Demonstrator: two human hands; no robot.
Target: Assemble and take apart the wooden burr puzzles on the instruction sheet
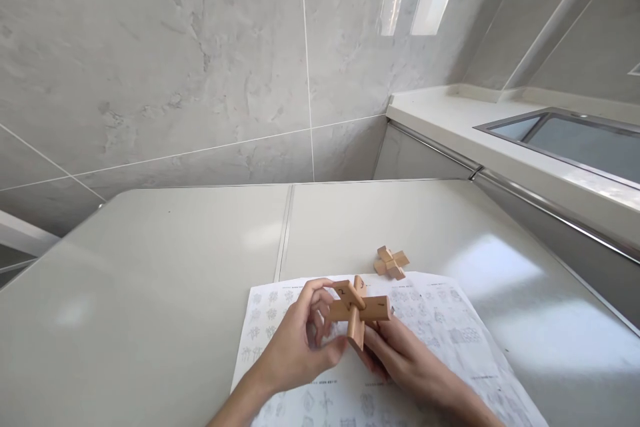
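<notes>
A cross of interlocked wooden puzzle pieces [361,310] is held up over a printed sheet of diagrams [445,330]. My left hand [300,340] curls around the cross from the left, with its fingertips on the top left arm. My right hand [405,357] supports it from below and the right, fingers pressed against the lower piece. A smaller wooden cross [392,262] lies on the table just beyond the sheet's far edge, apart from both hands.
The pale grey table [150,267] has a seam [283,233] running down its middle. Grey tiled wall stands behind it. To the right runs a white counter [450,120] with a sunken steel sink [575,140].
</notes>
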